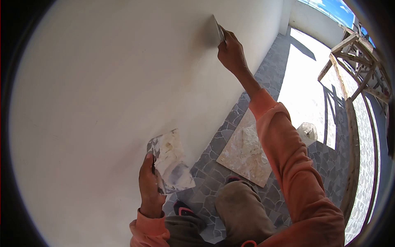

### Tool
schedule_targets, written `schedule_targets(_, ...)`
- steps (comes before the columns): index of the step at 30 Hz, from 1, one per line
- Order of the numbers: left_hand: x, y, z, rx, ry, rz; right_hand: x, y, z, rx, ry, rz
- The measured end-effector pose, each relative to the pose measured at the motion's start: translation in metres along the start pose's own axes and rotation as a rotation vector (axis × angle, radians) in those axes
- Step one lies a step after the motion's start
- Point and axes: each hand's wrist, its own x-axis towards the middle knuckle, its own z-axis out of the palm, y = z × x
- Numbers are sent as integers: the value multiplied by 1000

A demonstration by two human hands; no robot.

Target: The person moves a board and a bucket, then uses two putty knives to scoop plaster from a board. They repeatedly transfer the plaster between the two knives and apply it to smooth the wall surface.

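Note:
My right hand (231, 52) is raised high and grips a putty knife (218, 29), whose blade is pressed flat against the white wall (103, 82). My left hand (149, 185) is low, near my knee, and holds a flat metal plate (170, 162) smeared with white and grey filler, tilted toward me. Both arms wear orange sleeves. The knife's handle is hidden inside my right fist.
A square board (245, 154) caked with plaster lies on the grey stone-pattern floor (267, 78) by my feet. A pale lump (307, 131) sits beyond it. A wooden trestle frame (356, 61) stands at the right in sunlight. A low parapet runs at the far end.

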Motion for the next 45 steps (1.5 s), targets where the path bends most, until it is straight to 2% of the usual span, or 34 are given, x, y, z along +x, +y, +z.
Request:
schedule_targets(5, 2, -1, -8, -12, -2, -3, -75, -20, 30, 38, -28, -196)
schedule_targets(10, 3, -1, -12, -16, -7, 6, -146, -40, 37, 59, -160, -256)
schedule_targets(13, 3, -1, -11, -7, -15, 4, -149, -36, 16, 120, -313, -233)
schedule_targets(16, 0, 1, -8, 9, -23, -9, -122, -18, 4, 120, -101, 45)
schedule_targets(18, -1, 1, -7, 10, -14, -7, -89, 24, 5, 11, -6, 360)
schedule_targets(19, -3, 2, -6, 17, -4, -13, -74, 45, 11, 73, 93, 382)
schedule_targets(20, -5, 4, -4, 25, 5, -18, -60, 53, 10, 62, 70, 481)
schedule_targets(23, -4, 6, -5, 29, -1, -5, -35, 73, 20, 85, 27, 482)
schedule_targets(26, -2, 5, -10, 45, -5, 9, -44, 64, 37, -113, 2, 347)
schedule_targets(29, -2, 5, -12, 43, -13, 9, -84, 29, 51, 72, 8, 196)
schedule_targets(31, -2, 4, -9, 30, -15, -4, -125, 3, 63, -25, 54, -43)
schedule_targets(33, -2, 5, -4, 15, -8, -15, -161, -16, 61, -7, -54, -131)
schedule_targets(36, -1, 4, -2, 46, 7, -27, -172, -15, 29, 102, -287, -113)
schedule_targets(37, -2, 5, -2, 70, 15, -18, -162, -18, 18, 72, -287, -96)
schedule_targets(39, -4, 6, 0, 120, 29, -10, -127, -14, 7, 84, -116, 16)
schedule_targets(41, -4, 5, 0, 77, -1, -3, -83, 27, 6, 7, -28, 338)
schedule_targets(43, -3, 5, -3, 55, -20, 2, -36, 33, 4, 196, 68, 514)
schedule_targets(45, -1, 4, -7, 49, -29, 1, 1, 60, 8, 297, 23, 575)
